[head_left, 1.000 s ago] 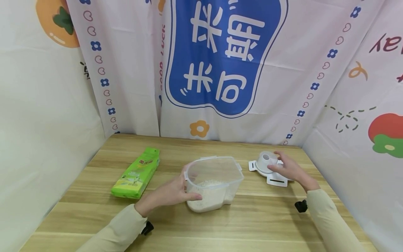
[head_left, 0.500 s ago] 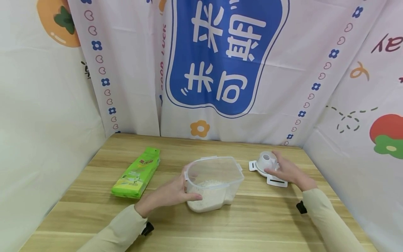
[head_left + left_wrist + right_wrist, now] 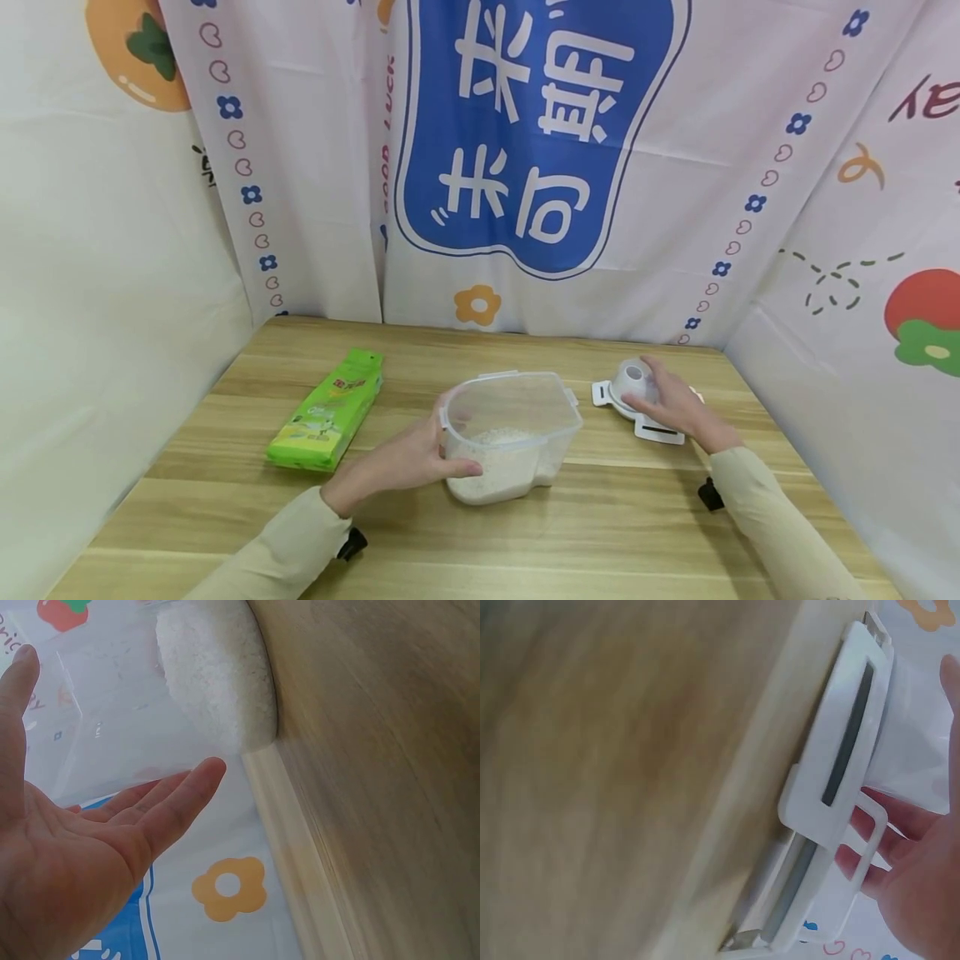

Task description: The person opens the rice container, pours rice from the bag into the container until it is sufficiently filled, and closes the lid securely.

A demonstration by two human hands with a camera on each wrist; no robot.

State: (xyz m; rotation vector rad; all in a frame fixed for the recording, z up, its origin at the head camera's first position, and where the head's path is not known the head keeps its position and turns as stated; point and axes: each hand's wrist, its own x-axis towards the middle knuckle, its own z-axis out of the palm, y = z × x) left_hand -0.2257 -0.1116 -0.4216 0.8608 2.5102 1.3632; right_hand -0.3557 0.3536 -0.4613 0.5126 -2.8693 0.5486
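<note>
A clear plastic storage container (image 3: 551,417), partly filled with rice (image 3: 495,471), stands upright at mid-table. My left hand (image 3: 405,457) spans its left end, thumb along the front and fingers behind. In the left wrist view, that hand's fingers (image 3: 169,814) are straight and spread beside the see-through wall. At the right lies a white lid (image 3: 817,776) with a slot and a raised handle, topped by a translucent cup (image 3: 627,382). My right hand (image 3: 678,407) reaches loosely around the cup, thumb in front and fingers partly hidden behind it.
A green and yellow packet (image 3: 330,412) lies left of the container. All stands on a wooden table (image 3: 525,550), with a printed cloth (image 3: 330,208) hanging behind and pale cloths at both sides.
My right hand has shifted left, further around the cup, while the lid has stayed in place. The left hand and the container have not moved.
</note>
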